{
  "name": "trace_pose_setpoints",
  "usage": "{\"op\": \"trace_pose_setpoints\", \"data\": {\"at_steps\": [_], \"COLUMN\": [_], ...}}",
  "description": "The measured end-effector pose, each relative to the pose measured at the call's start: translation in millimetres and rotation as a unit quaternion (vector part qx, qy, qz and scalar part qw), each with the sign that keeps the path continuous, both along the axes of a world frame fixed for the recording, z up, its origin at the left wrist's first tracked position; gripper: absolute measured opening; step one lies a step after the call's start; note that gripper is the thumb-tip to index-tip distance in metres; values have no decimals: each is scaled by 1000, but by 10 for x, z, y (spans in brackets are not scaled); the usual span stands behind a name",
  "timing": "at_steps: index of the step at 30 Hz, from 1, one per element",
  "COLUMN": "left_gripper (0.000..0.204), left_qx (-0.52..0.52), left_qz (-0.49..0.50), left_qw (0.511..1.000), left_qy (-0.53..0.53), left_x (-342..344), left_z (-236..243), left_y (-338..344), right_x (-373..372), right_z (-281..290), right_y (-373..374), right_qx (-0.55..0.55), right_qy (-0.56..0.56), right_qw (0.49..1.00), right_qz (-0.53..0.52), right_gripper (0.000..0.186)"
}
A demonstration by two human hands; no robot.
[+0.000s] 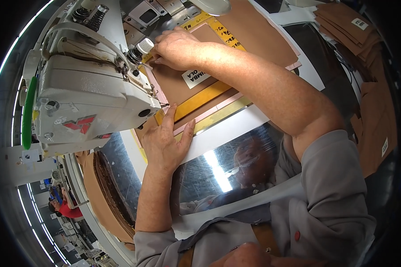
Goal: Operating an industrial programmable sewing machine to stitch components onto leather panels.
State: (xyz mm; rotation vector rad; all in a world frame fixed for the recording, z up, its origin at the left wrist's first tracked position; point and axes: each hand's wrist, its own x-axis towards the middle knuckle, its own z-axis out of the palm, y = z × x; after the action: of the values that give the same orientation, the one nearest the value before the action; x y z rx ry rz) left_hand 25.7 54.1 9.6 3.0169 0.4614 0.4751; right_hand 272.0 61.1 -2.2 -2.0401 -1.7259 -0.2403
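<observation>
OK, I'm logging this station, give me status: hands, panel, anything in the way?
Left hand on yellow frame, by machine; right hand near frame's far corner. Brown panel shows through frame. Right forearm crosses over both.

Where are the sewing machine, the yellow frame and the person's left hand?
Sewing machine (93, 95), head view: white casing.
Yellow frame (200, 99), head view: its near bar.
Left hand (164, 143), head view: its back.
</observation>
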Motion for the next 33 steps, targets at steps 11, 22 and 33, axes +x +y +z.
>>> {"op": "trace_pose_setpoints", "data": {"at_steps": [11,22,33], "left_gripper": [42,41,56], "left_qx": [49,51,-1], "left_qz": [-51,-7,-31], "left_qw": [988,994,999], "left_qy": [-140,-91,-42], "left_x": [-19,-109,-11], "left_z": [-43,1,-85], "left_y": [121,135,142], "right_x": [-27,-187,-127], "right_z": [182,529,294], "right_y": [155,-27,-77], "right_qx": [-72,-209,-152], "right_qy": [70,88,39], "right_qw": [995,973,987], "right_qz": [-3,-33,-16], "right_gripper": [23,38,35]}}
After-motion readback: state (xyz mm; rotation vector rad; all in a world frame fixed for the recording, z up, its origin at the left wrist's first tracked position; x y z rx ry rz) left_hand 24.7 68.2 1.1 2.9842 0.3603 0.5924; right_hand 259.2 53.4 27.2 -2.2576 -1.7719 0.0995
